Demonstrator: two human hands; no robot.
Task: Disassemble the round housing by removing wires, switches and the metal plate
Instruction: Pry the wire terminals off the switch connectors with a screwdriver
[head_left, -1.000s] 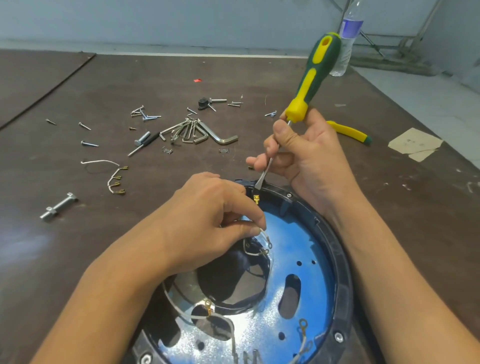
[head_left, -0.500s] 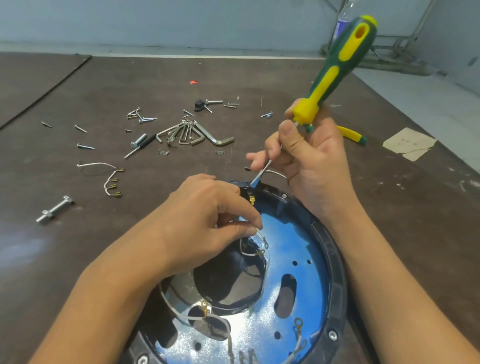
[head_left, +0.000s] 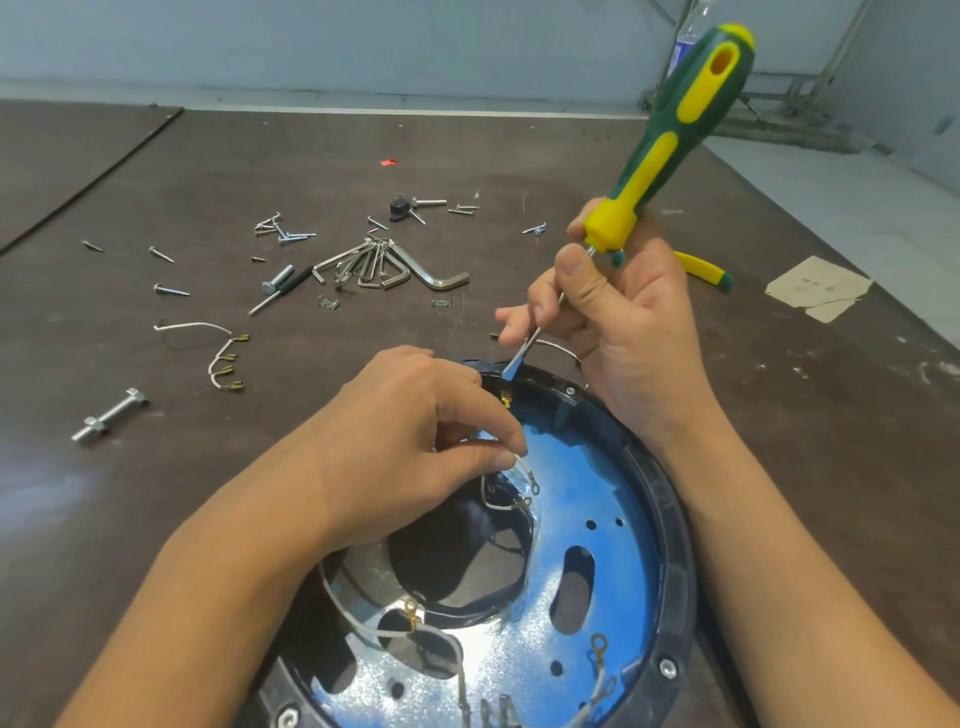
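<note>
the step in hand looks like freeing a wire from its terminal. the round housing (head_left: 670, 525) lies open side up on the table (head_left: 156, 509) at the 6 o'clock end of the view, its shiny metal plate (head_left: 597, 483) seated inside, not yet lifted out. the right hand (head_left: 628, 322), at 1 o'clock of the housing, has fingers and thumb curled round the steel shaft of a green-and-yellow flat-blade screwdriver (head_left: 670, 140), just under the handle. the tool's long axis is tilted: handle up toward 1 o'clock, blade pointing down toward 7 o'clock. the blade tip sits at the housing's inner rim at 12 o'clock, just above a small brass terminal (head_left: 506, 400); whether it touches i cannot tell. the left hand (head_left: 410, 447), reaching in from 8 o'clock, pinches a thin white wire (head_left: 527, 470) between thumb and forefinger, just beside its ring lug, above the plate.

the next move, as i judge it, calls for a short prying push of the blade on the terminal while the left hand draws the wire back toward 6 o'clock, gently, since the blade could slip onto the fingers near it.
</note>
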